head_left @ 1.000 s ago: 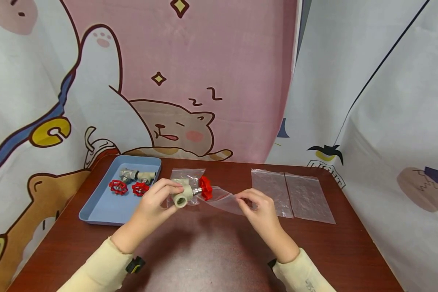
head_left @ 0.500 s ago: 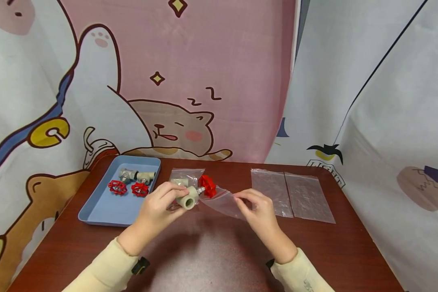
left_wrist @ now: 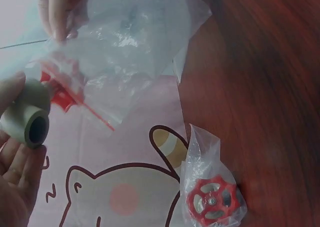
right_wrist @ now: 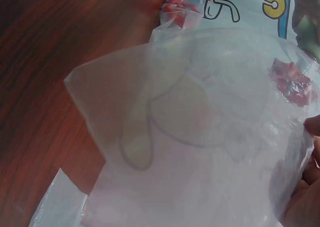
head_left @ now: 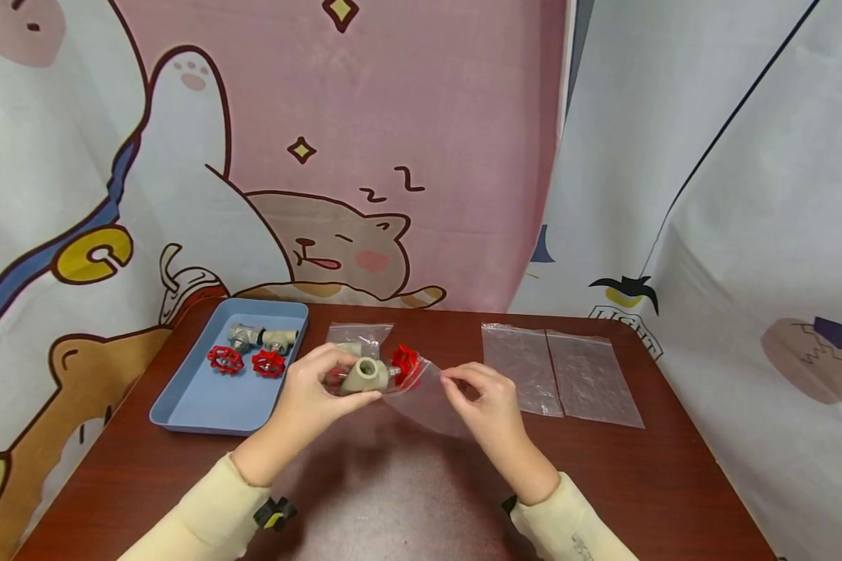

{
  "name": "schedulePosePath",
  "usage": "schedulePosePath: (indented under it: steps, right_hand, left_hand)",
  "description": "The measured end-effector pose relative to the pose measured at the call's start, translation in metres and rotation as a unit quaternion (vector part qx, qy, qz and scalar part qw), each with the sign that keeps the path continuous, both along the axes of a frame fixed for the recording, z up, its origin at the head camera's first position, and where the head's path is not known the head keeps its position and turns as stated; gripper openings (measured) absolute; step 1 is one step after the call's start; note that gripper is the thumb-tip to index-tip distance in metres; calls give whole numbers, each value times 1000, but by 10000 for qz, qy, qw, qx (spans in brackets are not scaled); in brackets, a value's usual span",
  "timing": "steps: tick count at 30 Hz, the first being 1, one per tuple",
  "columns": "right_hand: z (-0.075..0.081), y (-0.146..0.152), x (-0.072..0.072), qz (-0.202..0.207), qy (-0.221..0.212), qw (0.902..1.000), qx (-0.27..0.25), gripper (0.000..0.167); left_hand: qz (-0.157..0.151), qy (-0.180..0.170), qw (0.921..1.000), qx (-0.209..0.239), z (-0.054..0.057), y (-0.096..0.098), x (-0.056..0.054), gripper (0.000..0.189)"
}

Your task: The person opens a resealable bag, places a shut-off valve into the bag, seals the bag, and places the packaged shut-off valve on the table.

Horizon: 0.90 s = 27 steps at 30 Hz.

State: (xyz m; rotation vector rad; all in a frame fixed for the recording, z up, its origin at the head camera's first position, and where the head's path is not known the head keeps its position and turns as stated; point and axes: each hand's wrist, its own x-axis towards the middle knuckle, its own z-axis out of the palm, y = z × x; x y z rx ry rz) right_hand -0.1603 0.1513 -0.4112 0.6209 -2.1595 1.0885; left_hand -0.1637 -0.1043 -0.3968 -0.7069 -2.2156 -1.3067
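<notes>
Tray point(head_left: 210, 401), smooth blue, round-cornered, at nine o'clock from the held valve point(head_left: 366, 375). In it, one silvery metal fitting point(head_left: 244, 335) and one cream point(head_left: 285, 339), spoked red wheels toward six.

Left hand point(head_left: 312, 393): fingers and thumb pinch the held valve's matte, tubular body, round socket showing. Bagged valve point(left_wrist: 212, 202) at eleven, film crinkled. Held valve's red handwheel point(head_left: 405, 361) points between two and three, overlapped by thin clear bag point(head_left: 431, 409), red line at its mouth; wheel seems inside, though glare blurs this.

Right hand point(head_left: 487, 397): thumb and forefinger pinch the bag's edge. Two flat bags point(head_left: 596, 382), creased, at three o'clock on wood-grain table point(head_left: 407, 506).
</notes>
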Motion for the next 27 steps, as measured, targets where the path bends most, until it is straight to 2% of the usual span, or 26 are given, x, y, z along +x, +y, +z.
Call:
schedulePosePath:
  steps: [6, 11, 19, 27]
  right_hand:
    - [4, -2, -1, -250, 11, 9993, 293, 4]
    - [6, -2, -3, -395, 1, 9976, 563, 7]
    - [9, -7, -3, -199, 110, 9966, 787, 8]
    - [12, -8, -4, -159, 268, 9963, 806, 9]
  left_hand:
    - [29, -757, 9971, 61, 2, -2, -3, 38]
    - [-176, -1083, 9938, 147, 1, -2, -6, 40]
    - [-295, -1047, 9939, 199, -5, 4, -6, 42]
    - [-157, -996, 9939, 457, -15, 10, -7, 42]
